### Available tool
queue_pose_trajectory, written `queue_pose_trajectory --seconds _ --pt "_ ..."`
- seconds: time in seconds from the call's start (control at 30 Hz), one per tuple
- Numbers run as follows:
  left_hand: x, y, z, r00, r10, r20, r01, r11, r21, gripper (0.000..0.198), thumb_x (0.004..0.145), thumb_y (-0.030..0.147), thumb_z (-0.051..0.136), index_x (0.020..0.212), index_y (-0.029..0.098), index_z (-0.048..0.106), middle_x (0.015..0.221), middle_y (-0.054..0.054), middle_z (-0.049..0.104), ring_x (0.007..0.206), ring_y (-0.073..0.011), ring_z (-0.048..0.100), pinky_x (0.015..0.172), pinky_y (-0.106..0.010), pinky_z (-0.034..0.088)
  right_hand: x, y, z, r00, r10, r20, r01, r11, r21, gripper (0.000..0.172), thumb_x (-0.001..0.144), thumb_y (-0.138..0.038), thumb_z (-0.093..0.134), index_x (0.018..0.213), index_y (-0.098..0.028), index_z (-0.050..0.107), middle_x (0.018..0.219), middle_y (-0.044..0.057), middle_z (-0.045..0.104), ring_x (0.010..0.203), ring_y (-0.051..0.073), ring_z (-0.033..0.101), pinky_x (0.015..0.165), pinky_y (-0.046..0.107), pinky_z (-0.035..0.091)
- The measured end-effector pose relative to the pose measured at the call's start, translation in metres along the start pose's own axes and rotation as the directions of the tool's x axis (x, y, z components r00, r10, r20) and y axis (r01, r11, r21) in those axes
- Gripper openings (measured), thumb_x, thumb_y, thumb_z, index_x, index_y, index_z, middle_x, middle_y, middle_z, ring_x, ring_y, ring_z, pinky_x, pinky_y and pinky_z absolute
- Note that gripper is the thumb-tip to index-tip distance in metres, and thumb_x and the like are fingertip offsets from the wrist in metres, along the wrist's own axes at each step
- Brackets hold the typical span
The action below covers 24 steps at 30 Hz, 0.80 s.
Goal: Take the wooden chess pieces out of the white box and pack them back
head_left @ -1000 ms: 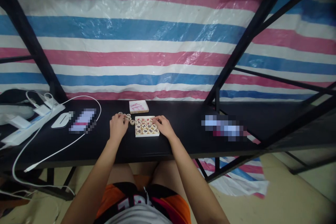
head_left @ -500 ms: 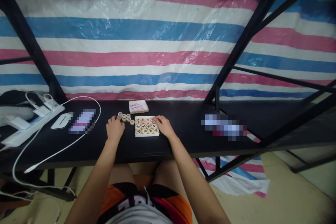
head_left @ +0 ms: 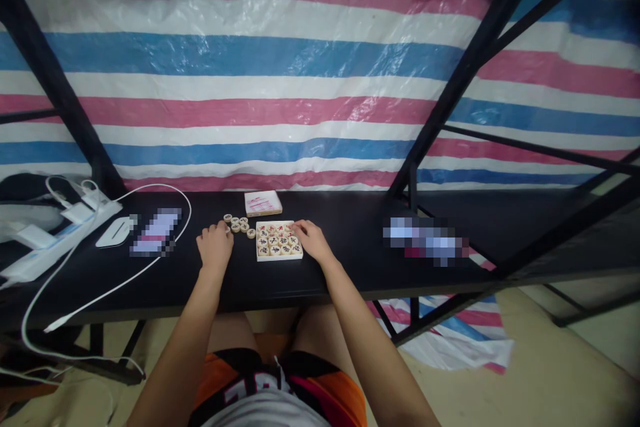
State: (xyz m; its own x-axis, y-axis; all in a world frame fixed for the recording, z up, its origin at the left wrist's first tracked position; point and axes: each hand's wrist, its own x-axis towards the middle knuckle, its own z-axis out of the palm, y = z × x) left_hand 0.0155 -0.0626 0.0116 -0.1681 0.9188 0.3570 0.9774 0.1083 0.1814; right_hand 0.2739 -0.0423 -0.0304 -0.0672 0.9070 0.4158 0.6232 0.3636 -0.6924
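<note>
A shallow white box (head_left: 279, 258) holds rows of round Chinese chess pieces (head_left: 274, 241), with red characters toward the back and black toward the front. My right hand (head_left: 310, 240) lies at its back right corner, fingers bent over the rim and gripping it. Left of the box, several loose pieces (head_left: 243, 222) lie in a small cluster, and one piece (head_left: 251, 233) sits closest to the box. My left hand (head_left: 215, 245) is beside the cluster's near left side, fingers curled. A pale Chinese chess piece (head_left: 229, 229) shows between its thumb and fingers, partly hidden.
Behind the box lies a white lid (head_left: 263, 203) with pink print. On the left of the black table (head_left: 300, 280) are a power strip (head_left: 65, 237), a white cable (head_left: 107, 288) and a blurred phone-like object (head_left: 156, 231). Another blurred object (head_left: 425, 238) is at right.
My left hand has drawn slightly left and toward me, away from the loose pieces. My right hand stays at the box corner.
</note>
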Motion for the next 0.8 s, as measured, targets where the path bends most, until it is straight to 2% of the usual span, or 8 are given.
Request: queue_pose_trajectory --seconds 0.07,0.13,0.2,0.27,0.4,0.53,0.8 --pt "0.001 0.003 0.000 0.997 0.055 -0.048 -0.059 0.995 -0.084 0.023 0.087 0.029 0.046 0.101 0.018 0.060 0.097 -0.012 0.065 0.096 -0.0300 0.057 0.082 -0.041 0.041 0.000 0.000 0.000 1.000 0.000 0.002 0.000 1.000 0.002 0.022 0.088 -0.029 0.047 0.089 -0.022 0.067 0.085 0.003 0.063 0.079 0.015 0.057 0.077 0.027 0.041" --pt "0.001 0.011 0.002 0.975 0.195 -0.107 -0.215 0.950 -0.226 0.026 0.088 0.031 0.046 0.107 0.019 0.059 0.101 -0.011 0.065 0.099 -0.0276 0.057 0.086 -0.039 0.040 0.000 0.000 0.000 1.000 0.002 0.003 -0.002 1.000 0.003 0.022 0.088 -0.029 0.047 0.089 -0.022 0.067 0.085 0.003 0.063 0.079 0.015 0.057 0.077 0.027 0.040" --pt "0.001 0.020 0.007 0.919 0.370 -0.138 -0.394 0.837 -0.381 0.026 0.089 0.033 0.048 0.108 0.020 0.060 0.104 -0.008 0.066 0.100 -0.0245 0.057 0.089 -0.036 0.040 -0.001 -0.001 -0.001 1.000 0.006 0.002 -0.006 1.000 0.003 0.023 0.088 -0.030 0.047 0.089 -0.022 0.067 0.083 0.003 0.062 0.079 0.015 0.056 0.077 0.027 0.040" --pt "0.002 0.029 0.015 0.863 0.487 -0.136 -0.486 0.725 -0.487 0.023 0.088 0.033 0.051 0.102 0.019 0.063 0.101 -0.007 0.067 0.098 -0.0224 0.057 0.090 -0.034 0.041 -0.001 -0.002 -0.001 1.000 0.013 0.001 -0.013 1.000 0.000 0.023 0.088 -0.031 0.047 0.089 -0.022 0.067 0.083 0.002 0.061 0.078 0.015 0.056 0.076 0.027 0.040" --pt "0.007 0.041 0.027 0.822 0.563 -0.086 -0.506 0.653 -0.563 0.021 0.086 0.032 0.054 0.096 0.019 0.067 0.096 -0.006 0.069 0.095 -0.0220 0.059 0.088 -0.035 0.044 -0.001 -0.003 -0.001 1.000 0.025 0.005 -0.025 1.000 -0.005 0.023 0.088 -0.031 0.046 0.089 -0.022 0.067 0.082 0.002 0.060 0.077 0.015 0.056 0.075 0.027 0.040" --pt "0.009 0.044 0.027 0.788 0.615 -0.016 -0.490 0.611 -0.622 0.024 0.088 0.031 0.049 0.092 0.021 0.070 0.099 -0.005 0.072 0.095 -0.0213 0.062 0.089 -0.034 0.044 -0.001 -0.003 -0.001 1.000 0.022 -0.003 -0.022 1.000 0.006 0.023 0.088 -0.032 0.047 0.088 -0.022 0.067 0.084 0.003 0.061 0.080 0.015 0.056 0.077 0.027 0.041" --pt "0.001 0.041 0.023 0.783 0.620 -0.043 -0.515 0.609 -0.603 0.027 0.089 0.034 0.046 0.091 0.019 0.069 0.099 -0.006 0.070 0.093 -0.0205 0.061 0.088 -0.034 0.045 0.000 -0.002 0.000 1.000 0.020 0.001 -0.020 1.000 -0.008 0.022 0.088 -0.031 0.048 0.088 -0.022 0.067 0.082 0.003 0.060 0.078 0.015 0.056 0.076 0.026 0.041"
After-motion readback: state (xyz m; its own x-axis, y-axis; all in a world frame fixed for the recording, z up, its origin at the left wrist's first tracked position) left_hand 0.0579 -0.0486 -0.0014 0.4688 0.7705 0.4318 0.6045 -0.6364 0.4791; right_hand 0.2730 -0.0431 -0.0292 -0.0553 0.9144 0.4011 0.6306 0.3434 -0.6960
